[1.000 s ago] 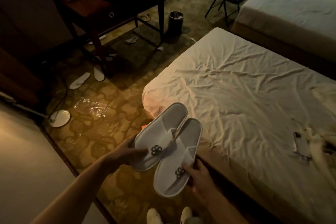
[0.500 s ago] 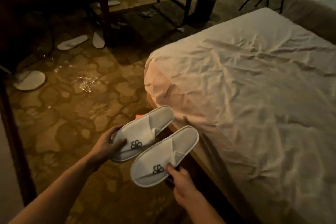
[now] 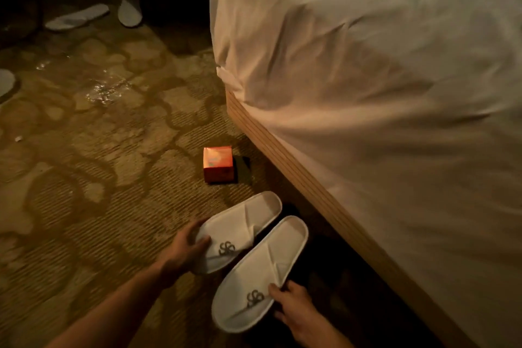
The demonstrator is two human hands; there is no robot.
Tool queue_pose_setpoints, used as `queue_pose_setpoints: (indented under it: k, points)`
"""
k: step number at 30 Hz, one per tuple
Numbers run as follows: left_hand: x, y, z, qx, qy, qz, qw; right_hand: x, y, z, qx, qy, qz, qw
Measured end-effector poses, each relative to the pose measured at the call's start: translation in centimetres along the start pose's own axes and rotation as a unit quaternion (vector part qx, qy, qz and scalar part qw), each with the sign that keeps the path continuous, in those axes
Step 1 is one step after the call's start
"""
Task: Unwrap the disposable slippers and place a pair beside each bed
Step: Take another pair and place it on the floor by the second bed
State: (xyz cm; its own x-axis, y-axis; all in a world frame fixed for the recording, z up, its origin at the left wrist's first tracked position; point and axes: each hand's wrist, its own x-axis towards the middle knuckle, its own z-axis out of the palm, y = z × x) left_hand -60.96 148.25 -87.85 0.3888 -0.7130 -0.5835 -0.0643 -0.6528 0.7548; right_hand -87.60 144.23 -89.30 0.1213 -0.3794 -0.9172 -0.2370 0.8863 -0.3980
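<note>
Slippers, two white ones, are low over the carpet [image 3: 84, 178] just beside the bed [image 3: 367, 93]. The left hand [image 3: 183, 254] holds the left slipper [image 3: 243, 223] by its side edge, and the right hand [image 3: 296, 311] pinches the right slipper [image 3: 262, 268] near its heel. They look thin, light and bendy, so holding the edges seems best. An orange box [image 3: 218, 164] sits on the carpet near their toes and could get in the way. More loose slippers [image 3: 76, 18] lie far off.
</note>
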Motion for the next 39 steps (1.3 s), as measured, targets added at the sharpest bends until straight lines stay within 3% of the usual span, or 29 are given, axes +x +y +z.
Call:
queue_pose_setpoints:
  k: [4, 8, 13, 19, 27, 30, 34, 39]
  points:
    - [2.7, -2.3, 0.8, 0.034, 0.009, 0.010, 0.999, 3.1, 0.7, 0.9, 0.000, 0.018, -0.001, 1.000]
    - [3.2, -3.7, 0.8, 0.132, 0.024, -0.035, 0.990, 4.6, 2.1, 1.0, -0.036, 0.041, 0.016, 0.998]
    - [3.9, -5.0, -0.2, 0.214, 0.017, -0.042, 0.976, 5.6, 3.3, 1.6, -0.098, 0.117, -0.005, 0.988]
    - [3.6, -3.6, 0.1, 0.270, 0.017, -0.017, 0.963, 6.5, 3.6, 2.8, -0.099, 0.119, -0.023, 0.988]
    - [2.9, -2.4, 0.6, 0.356, 0.001, -0.009, 0.934, 7.2, 4.1, 2.0, -0.182, 0.139, -0.019, 0.973]
    - [1.9, -1.4, 0.3, 0.394, -0.017, 0.017, 0.919, 4.1, 2.2, 2.0, -0.300, 0.161, -0.038, 0.939]
    - [-1.4, 2.8, 0.3, 0.471, -0.041, 0.048, 0.880, -2.8, -2.2, 2.4, -0.423, 0.147, -0.126, 0.885]
    - [-9.4, 10.2, -1.4, 0.476, -0.081, 0.027, 0.875, -14.6, -8.2, 3.5, -0.520, 0.093, -0.153, 0.836]
